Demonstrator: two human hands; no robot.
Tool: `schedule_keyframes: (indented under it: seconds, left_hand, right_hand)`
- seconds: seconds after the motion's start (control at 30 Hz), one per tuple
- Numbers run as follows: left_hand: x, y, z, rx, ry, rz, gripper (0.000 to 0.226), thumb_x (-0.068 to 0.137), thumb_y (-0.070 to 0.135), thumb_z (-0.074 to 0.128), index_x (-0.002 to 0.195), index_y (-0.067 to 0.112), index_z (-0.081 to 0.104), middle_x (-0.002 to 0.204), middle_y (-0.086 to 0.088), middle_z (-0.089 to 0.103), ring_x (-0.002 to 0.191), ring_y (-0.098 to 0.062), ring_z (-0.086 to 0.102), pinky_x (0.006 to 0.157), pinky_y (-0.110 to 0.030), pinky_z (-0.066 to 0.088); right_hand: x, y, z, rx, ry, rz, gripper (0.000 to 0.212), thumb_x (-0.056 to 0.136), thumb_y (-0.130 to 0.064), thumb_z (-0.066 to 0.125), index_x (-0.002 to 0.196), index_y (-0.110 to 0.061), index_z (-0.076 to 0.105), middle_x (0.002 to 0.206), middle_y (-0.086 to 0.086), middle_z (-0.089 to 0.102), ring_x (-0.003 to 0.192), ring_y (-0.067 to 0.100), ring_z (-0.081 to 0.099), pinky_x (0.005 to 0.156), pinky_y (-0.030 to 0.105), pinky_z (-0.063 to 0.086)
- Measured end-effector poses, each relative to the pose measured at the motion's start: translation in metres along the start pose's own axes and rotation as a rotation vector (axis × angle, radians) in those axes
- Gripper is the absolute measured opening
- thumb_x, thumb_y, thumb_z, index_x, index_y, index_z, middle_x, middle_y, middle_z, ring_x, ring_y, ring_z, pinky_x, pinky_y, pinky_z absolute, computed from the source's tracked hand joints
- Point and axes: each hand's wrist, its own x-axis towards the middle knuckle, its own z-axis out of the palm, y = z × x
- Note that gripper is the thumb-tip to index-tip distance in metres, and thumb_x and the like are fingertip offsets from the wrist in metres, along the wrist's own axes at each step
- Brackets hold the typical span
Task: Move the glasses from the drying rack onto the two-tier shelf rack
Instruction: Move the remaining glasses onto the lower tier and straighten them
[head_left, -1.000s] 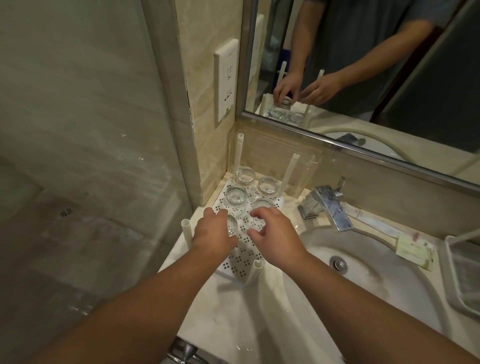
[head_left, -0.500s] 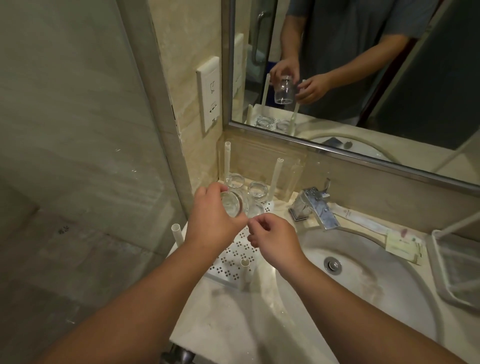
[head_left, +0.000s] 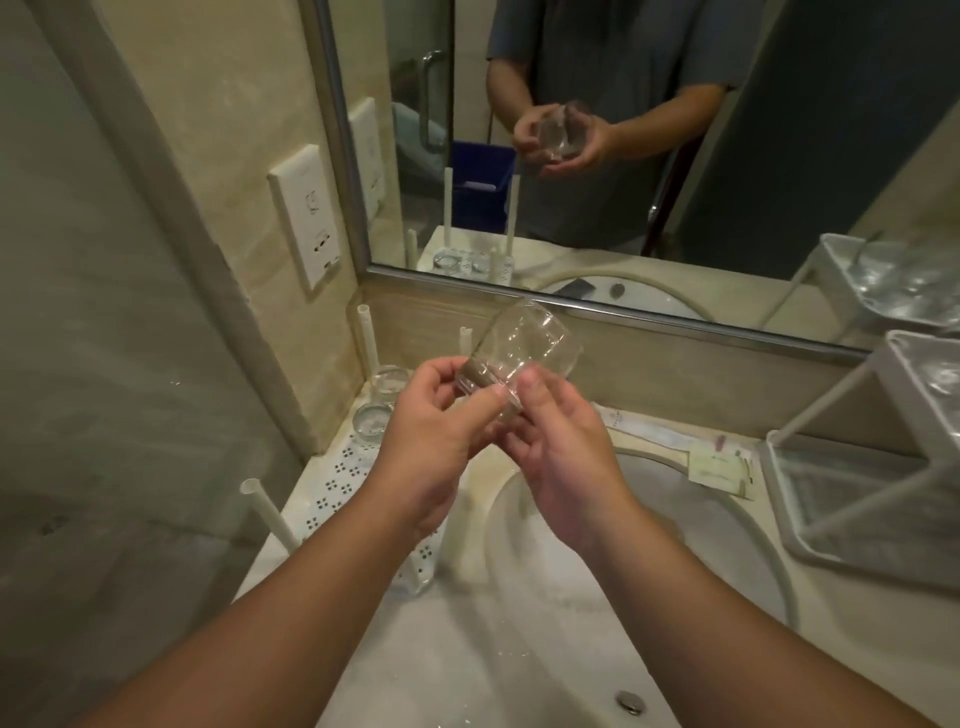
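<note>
Clear glass (head_left: 519, 353) held up in the air over the worktop (head_left: 467, 660), tilted, mouth pointing away toward the mirror (head_left: 675, 156), thick base toward the person. Left hand (head_left: 431, 441) pinches the base end, fingers and thumb curled round it. Right hand (head_left: 566, 457) also has hold of it, thumb pressed on the near side, fingers cupped underneath. Glass sits above the gap between drying rack and basin. Drying rack (head_left: 337, 478), white perforated tray with upright pegs, stands at the worktop's left edge against the wall corner; two more glasses (head_left: 382, 402) visible on its far end, others possibly hidden behind the hands. Two-tier shelf rack (head_left: 852, 499), white frame with mesh trays, stands at the worktop's right edge, well apart from the held glass; something clear lies on its upper tier, too blurred to tell. Sink basin (head_left: 675, 545) between the two racks. Paper sachets (head_left: 719, 465) along the back edge, near the shelf rack. Wall socket (head_left: 306, 215) above the drying rack.
</note>
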Motion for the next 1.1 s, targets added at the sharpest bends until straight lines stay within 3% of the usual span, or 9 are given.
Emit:
schedule_keyframes:
  seconds: [0.13,0.2,0.27,0.4,0.53,0.67,0.8,0.93,1.1]
  left_hand:
    - [-0.002,-0.017,0.024,0.079,-0.139,0.013,0.036,0.084,0.0,0.071,0.115,0.009,0.056,0.096,-0.004,0.076,0.082,-0.013,0.069,0.07,-0.023,0.055]
    - [-0.003,-0.025,0.035,0.135,-0.195,0.008,0.042,0.085,-0.005,0.07,0.121,0.009,0.054,0.094,-0.001,0.076,0.082,-0.01,0.07,0.07,-0.02,0.054]
    - [-0.005,-0.03,0.046,0.209,-0.239,0.027,0.052,0.079,0.003,0.076,0.126,0.013,0.054,0.1,0.0,0.076,0.088,-0.009,0.071,0.075,-0.024,0.055]
    - [-0.008,-0.034,0.067,0.536,-0.24,0.164,0.068,0.071,0.021,0.073,0.131,0.046,0.052,0.117,0.023,0.067,0.108,-0.005,0.066,0.089,-0.038,0.058]
    - [-0.017,-0.033,0.095,0.668,-0.289,0.254,0.067,0.065,0.041,0.069,0.117,0.074,0.041,0.115,0.026,0.063,0.101,-0.002,0.064,0.078,-0.024,0.055]
    - [-0.02,-0.042,0.12,0.73,-0.285,0.308,0.065,0.064,0.039,0.069,0.109,0.076,0.04,0.11,0.024,0.062,0.099,-0.002,0.063,0.08,-0.026,0.055]
    - [-0.022,-0.054,0.141,0.738,-0.308,0.359,0.076,0.069,0.021,0.074,0.11,0.076,0.041,0.109,0.028,0.061,0.096,0.002,0.063,0.073,-0.015,0.053]
    - [-0.027,-0.068,0.178,0.701,-0.386,0.373,0.066,0.069,0.016,0.075,0.119,0.053,0.053,0.108,0.019,0.064,0.095,-0.004,0.066,0.071,-0.017,0.053]
    - [-0.035,-0.085,0.233,0.703,-0.489,0.414,0.07,0.068,0.013,0.073,0.117,0.059,0.052,0.109,0.025,0.065,0.097,-0.001,0.066,0.073,-0.015,0.052]
  right_hand:
    - [-0.008,-0.029,-0.024,-0.119,0.069,-0.104,0.069,0.063,-0.032,0.078,0.125,-0.013,0.055,0.115,0.008,0.07,0.102,0.021,0.07,0.079,0.033,0.054]
    - [-0.011,-0.038,-0.039,-0.217,0.073,-0.146,0.064,0.068,-0.024,0.082,0.125,-0.017,0.055,0.116,0.004,0.069,0.103,0.018,0.07,0.075,0.027,0.056]
    - [-0.013,-0.043,-0.055,-0.362,0.08,-0.204,0.066,0.069,-0.019,0.086,0.128,-0.022,0.054,0.116,-0.001,0.07,0.106,0.013,0.068,0.077,0.024,0.056]
    - [-0.02,-0.05,-0.083,-0.665,0.152,-0.292,0.074,0.053,-0.033,0.085,0.119,-0.046,0.053,0.115,-0.022,0.065,0.106,-0.002,0.063,0.086,0.023,0.053]
    - [-0.026,-0.056,-0.107,-0.714,0.206,-0.294,0.081,0.049,-0.048,0.079,0.125,-0.044,0.049,0.114,-0.025,0.064,0.105,-0.008,0.06,0.087,0.026,0.052]
    - [-0.035,-0.068,-0.131,-0.752,0.207,-0.297,0.084,0.053,-0.049,0.08,0.126,-0.059,0.04,0.115,-0.025,0.062,0.104,-0.005,0.062,0.085,0.031,0.057]
    - [-0.046,-0.081,-0.151,-0.74,0.219,-0.309,0.09,0.051,-0.051,0.084,0.128,-0.06,0.039,0.118,-0.017,0.063,0.104,0.003,0.065,0.079,0.033,0.059]
    - [-0.06,-0.101,-0.182,-0.785,0.298,-0.355,0.086,0.051,-0.052,0.082,0.126,-0.058,0.041,0.115,-0.018,0.063,0.107,0.0,0.063,0.09,0.033,0.055]
    - [-0.082,-0.128,-0.224,-0.802,0.423,-0.429,0.084,0.051,-0.053,0.08,0.126,-0.055,0.042,0.114,-0.018,0.064,0.109,-0.003,0.06,0.095,0.033,0.052]
